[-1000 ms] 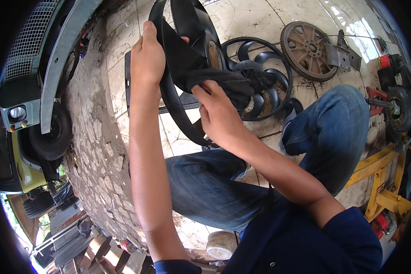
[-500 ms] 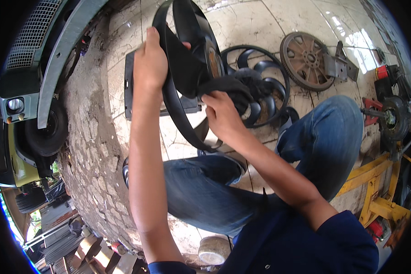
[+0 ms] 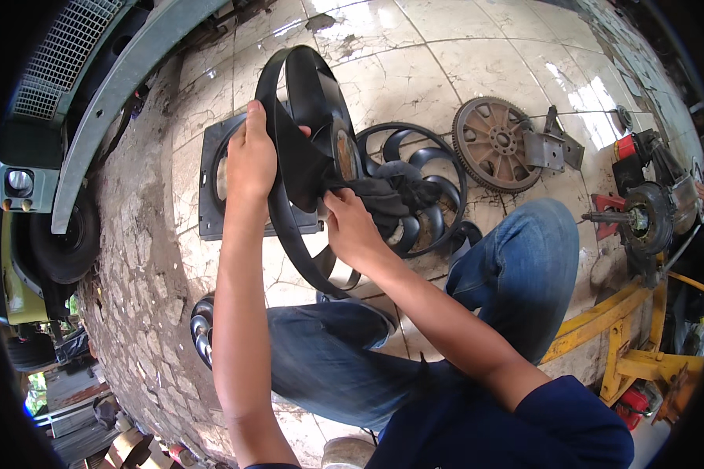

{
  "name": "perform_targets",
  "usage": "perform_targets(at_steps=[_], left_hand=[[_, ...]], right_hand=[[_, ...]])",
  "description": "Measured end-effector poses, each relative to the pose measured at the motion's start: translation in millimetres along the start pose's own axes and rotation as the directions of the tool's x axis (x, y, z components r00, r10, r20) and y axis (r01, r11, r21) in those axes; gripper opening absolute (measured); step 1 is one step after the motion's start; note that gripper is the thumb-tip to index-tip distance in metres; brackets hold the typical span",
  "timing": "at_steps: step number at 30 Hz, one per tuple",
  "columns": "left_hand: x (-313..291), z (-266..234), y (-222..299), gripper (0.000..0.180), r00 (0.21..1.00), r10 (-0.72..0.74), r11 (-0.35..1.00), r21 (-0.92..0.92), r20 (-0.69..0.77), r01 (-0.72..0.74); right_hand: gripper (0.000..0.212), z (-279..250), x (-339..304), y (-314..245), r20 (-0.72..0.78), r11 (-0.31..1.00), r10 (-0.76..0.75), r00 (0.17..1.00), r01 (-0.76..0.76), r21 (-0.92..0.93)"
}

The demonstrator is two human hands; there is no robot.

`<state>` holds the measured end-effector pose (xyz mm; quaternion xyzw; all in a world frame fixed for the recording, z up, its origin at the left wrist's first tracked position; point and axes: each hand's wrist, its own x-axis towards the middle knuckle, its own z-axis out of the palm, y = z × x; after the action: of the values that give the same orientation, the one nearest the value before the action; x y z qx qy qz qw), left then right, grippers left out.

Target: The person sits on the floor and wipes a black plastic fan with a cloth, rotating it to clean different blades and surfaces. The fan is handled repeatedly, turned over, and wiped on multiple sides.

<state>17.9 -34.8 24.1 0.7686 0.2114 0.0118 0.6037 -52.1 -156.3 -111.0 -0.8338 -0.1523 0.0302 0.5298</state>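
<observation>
Black fan (image 3: 300, 162) is held tilted over the tiled floor (image 3: 391, 70), toward its left edge. The dark cloth (image 3: 379, 202) has shifted nearer the hub (image 3: 345, 153), so contact seems centred there. The left hand (image 3: 252, 160) grips the rim (image 3: 292, 242); the right hand (image 3: 356, 230) pinches the cloth.

Daylight lights the scene brightly, and the cracks in the pale tiled floor (image 3: 391, 86) show clearly. White glare burns out patches of it at the upper right, with weaker shine along the top. The black fan (image 3: 299, 156) carries soft highlights, while the dark cloth (image 3: 379, 202) loses detail in its folds. At left, the tyre (image 3: 69, 244) sinks into shadow. Fisheye distortion bows the grey metal beam (image 3: 86, 148); the corners go black, with bluish fringing at lower left.
</observation>
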Motion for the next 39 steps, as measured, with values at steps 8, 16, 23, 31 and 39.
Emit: perform_targets(at_steps=[8,16,23,31,39], left_hand=[[-0.6,0.4,4.8,0.057,0.999,0.041,0.999,0.014,0.006,-0.041],[-3.1,9.8,3.6,0.066,0.995,0.072,0.996,0.065,-0.073,-0.067],[0.7,5.5,2.4,0.068,0.993,0.059,0.998,-0.008,-0.098,-0.06],[-0.5,-4.8,-3.1,0.057,0.999,0.01,1.0,0.006,-0.033,-0.01],[-6.3,5.4,0.8,0.067,0.993,0.075,0.996,0.044,-0.094,-0.072]], right_hand=[[0.025,-18.3,45.8,9.0,-0.067,0.997,0.041,0.997,-0.037,0.061],[0.034,-6.9,26.2,3.1,-0.236,0.99,-0.114,0.965,0.091,-0.107],[0.025,-12.1,19.9,9.9,0.027,0.995,-0.097,0.995,0.098,-0.014],[0.023,-21.7,45.2,7.4,-0.007,0.999,0.034,0.999,-0.034,0.019],[0.026,-28.4,35.2,-5.4,-0.082,0.994,0.06,0.995,-0.067,-0.092]])
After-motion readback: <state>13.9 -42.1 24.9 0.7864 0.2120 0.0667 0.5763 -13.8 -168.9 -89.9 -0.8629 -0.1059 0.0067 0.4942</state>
